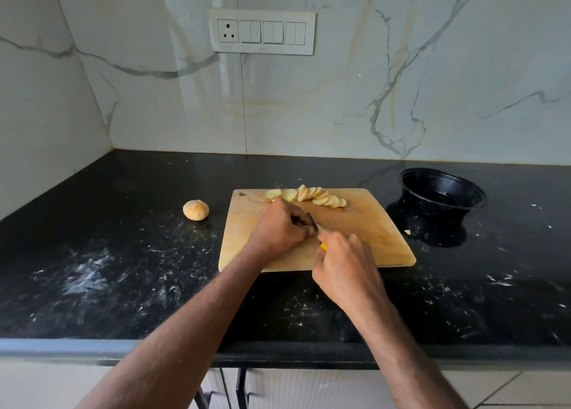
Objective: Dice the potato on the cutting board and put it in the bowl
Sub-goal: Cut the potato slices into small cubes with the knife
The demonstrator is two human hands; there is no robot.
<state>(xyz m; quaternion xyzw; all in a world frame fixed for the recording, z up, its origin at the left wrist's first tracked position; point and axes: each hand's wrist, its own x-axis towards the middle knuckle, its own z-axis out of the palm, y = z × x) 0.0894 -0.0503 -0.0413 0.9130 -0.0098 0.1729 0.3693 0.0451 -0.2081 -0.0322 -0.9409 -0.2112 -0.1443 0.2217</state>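
Observation:
A wooden cutting board (370,223) lies on the black counter. Along its far edge runs a row of several pale potato slices (309,196). My left hand (279,229) is curled over the middle of the board, its fingers bent down on something hidden beneath them. My right hand (343,263) grips a knife by its yellow handle (323,246); the short blade (313,222) points up against my left fingers. A black bowl (445,192) stands to the right of the board and holds nothing that I can see.
A potato half (196,210) with skin lies on the counter left of the board. The black stone counter (123,269) is streaked with white marks. One small pale scrap (408,232) lies by the bowl. A marble wall with a switch panel (262,31) stands behind.

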